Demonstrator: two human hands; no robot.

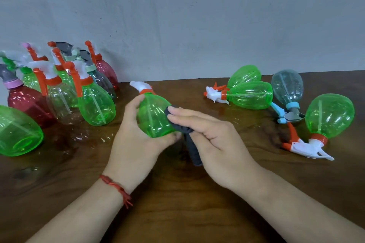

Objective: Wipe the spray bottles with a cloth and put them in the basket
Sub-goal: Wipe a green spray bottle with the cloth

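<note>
My left hand (136, 140) grips a green spray bottle (152, 116) with a white and orange trigger head, held above the brown table, nozzle pointing away. My right hand (209, 140) presses a dark grey cloth (187, 134) against the bottle's right side; the cloth's tail hangs down below my fingers. No basket is in view.
Several spray bottles stand upright at the back left (59, 85), green, red and clear, with one green bottle lying at the left edge (17, 132). At the right lie several bottles (250, 94), green and pale blue (287, 89). A grey wall rises behind the wooden table (177, 203).
</note>
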